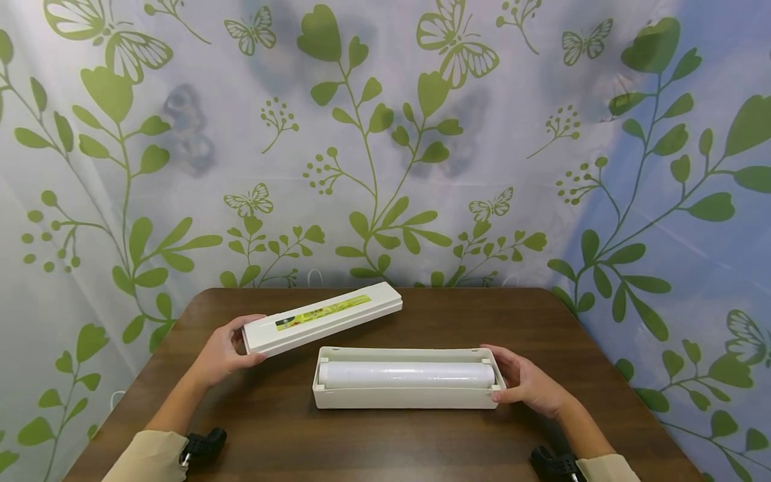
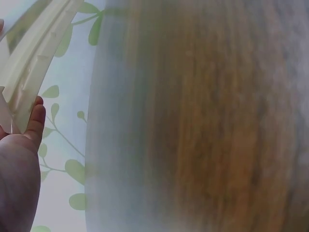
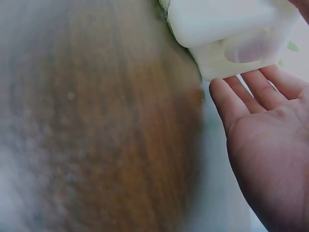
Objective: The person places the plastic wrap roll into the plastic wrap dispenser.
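A long white lid (image 1: 328, 321) with a yellow-green label is tilted above the table's left half. My left hand (image 1: 225, 351) grips its left end, thumb at the near edge and fingers at the far edge. The left wrist view catches the ribbed side of the lid (image 2: 34, 63) over the palm. Right of centre, an uncovered white box (image 1: 406, 399) contains a roll of cling film (image 1: 406, 375) lying lengthwise. Its right end is held by my right hand (image 1: 533, 385), thumb in front and fingers behind. In the right wrist view, fingers touch the box (image 3: 227, 21).
Beneath everything is a dark brown wooden table (image 1: 373, 445) with rounded back corners. A pale curtain (image 1: 385, 167) printed with green leaves and butterflies hangs behind it and along the sides. Black straps (image 1: 205, 445) sit on both wrists.
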Demonstrator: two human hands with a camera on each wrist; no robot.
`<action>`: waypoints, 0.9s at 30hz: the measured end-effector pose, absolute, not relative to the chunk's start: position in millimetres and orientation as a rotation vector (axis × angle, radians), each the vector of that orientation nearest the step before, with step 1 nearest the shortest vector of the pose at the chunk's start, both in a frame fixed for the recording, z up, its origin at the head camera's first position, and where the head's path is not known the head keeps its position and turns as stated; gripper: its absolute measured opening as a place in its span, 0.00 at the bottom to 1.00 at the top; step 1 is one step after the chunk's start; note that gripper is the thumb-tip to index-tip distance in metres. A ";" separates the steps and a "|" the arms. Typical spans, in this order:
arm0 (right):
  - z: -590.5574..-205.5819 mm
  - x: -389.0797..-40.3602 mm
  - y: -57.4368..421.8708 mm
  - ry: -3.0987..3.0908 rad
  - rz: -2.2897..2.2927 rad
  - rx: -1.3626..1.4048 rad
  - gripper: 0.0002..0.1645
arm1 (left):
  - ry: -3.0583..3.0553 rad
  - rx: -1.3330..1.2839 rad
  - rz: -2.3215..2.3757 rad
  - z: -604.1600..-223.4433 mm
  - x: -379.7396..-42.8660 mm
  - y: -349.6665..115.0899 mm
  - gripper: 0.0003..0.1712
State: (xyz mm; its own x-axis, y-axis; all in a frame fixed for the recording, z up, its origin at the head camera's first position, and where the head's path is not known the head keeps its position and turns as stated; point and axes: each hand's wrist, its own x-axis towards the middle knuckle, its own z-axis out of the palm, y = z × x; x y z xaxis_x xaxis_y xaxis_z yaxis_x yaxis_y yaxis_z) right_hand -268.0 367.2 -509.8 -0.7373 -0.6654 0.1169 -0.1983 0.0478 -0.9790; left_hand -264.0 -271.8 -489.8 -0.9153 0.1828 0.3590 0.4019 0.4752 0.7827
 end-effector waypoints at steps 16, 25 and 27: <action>-492.5 -274.3 353.6 2.195 -1.674 -0.789 0.52 | -2.415 -0.624 -1.581 -488.9 -283.0 -270.9 0.41; -473.5 -287.1 341.0 2.225 -1.720 -0.849 0.50 | -2.392 -0.634 -1.589 -487.4 -290.0 -267.6 0.40; -468.1 -290.6 336.7 2.247 -1.703 -0.855 0.50 | -2.372 -0.654 -1.599 -486.9 -291.7 -266.5 0.40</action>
State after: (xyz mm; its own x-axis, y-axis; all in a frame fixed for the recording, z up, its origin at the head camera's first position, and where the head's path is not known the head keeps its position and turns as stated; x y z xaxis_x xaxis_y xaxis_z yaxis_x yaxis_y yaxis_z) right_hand -290.6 336.7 -468.1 -0.8140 -0.5508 0.1844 -0.3263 0.1709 -0.9297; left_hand -291.7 -266.5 -486.9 -0.8805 0.2442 0.4064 0.4683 0.3145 0.8257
